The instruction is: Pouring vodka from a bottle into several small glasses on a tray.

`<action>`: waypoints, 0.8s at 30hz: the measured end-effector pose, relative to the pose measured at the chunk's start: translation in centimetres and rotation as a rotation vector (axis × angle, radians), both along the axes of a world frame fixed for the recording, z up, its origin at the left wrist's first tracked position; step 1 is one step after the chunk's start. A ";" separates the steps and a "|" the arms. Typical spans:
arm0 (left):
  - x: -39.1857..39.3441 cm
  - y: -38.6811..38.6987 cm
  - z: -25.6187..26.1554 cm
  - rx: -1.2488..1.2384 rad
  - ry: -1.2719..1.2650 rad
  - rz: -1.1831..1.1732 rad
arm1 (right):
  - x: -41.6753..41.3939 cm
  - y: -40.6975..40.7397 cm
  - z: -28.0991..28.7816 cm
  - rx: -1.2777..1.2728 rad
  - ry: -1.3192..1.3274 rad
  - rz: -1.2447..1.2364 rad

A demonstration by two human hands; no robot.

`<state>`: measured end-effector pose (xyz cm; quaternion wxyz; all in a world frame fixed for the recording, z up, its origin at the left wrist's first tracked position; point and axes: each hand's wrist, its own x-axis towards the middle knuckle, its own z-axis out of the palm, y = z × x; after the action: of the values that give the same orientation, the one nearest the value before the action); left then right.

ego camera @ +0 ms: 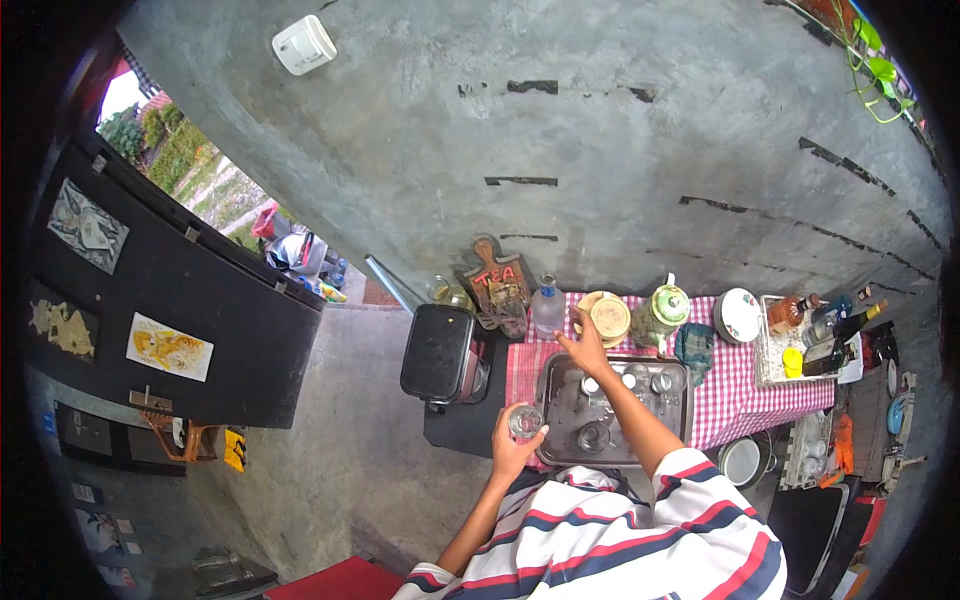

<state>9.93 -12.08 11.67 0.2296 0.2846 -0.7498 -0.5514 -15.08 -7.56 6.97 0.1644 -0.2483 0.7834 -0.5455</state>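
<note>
My left hand (513,448) is wrapped around a clear drinking glass (526,421) at the left side of a dark metal tray (556,448). My right hand (586,348) is stretched out over the tray's far edge, thumb and fingers apart and nothing in them. Its fingers are close to a frosted glass bottle (549,313) with a blue neck and to round woven coasters (609,318). Whether a fingertip touches either cannot be made out. On the tray lie a glass mug (593,436) and several other glass items, partly hidden by my right forearm.
A green patterned teapot (663,313), stacked plates (736,316) and a basket (772,369) of bottles stand rightward on the checked cloth (739,405). At left are a black-lidded bin (438,352) and a wooden board (496,281). The grey wall (585,150) rises behind; a black door (247,352) hangs left.
</note>
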 end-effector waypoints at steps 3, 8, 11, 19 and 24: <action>-0.4 0.0 0.2 0.006 0.031 -0.013 | -1.5 -1.6 -1.3 -0.014 0.158 -0.001; -0.8 -0.9 1.2 -0.006 0.007 -0.086 | -2.4 -4.1 -1.2 -0.073 0.262 -0.043; -0.9 -1.9 1.2 -0.023 -0.017 -0.121 | -2.5 -5.9 -0.2 -0.106 0.277 -0.094; -2.0 -3.4 1.2 -0.042 0.012 -0.169 | -3.3 -8.0 -1.6 -0.187 0.162 -0.124; -2.2 -3.8 1.4 -0.036 0.033 -0.171 | -2.3 -9.8 -0.8 -0.079 0.203 -0.307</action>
<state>7.73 -15.85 13.10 0.1992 0.2062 -0.7773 -0.5600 -17.35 -17.41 6.18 -0.0106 -0.1862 0.8025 -0.5667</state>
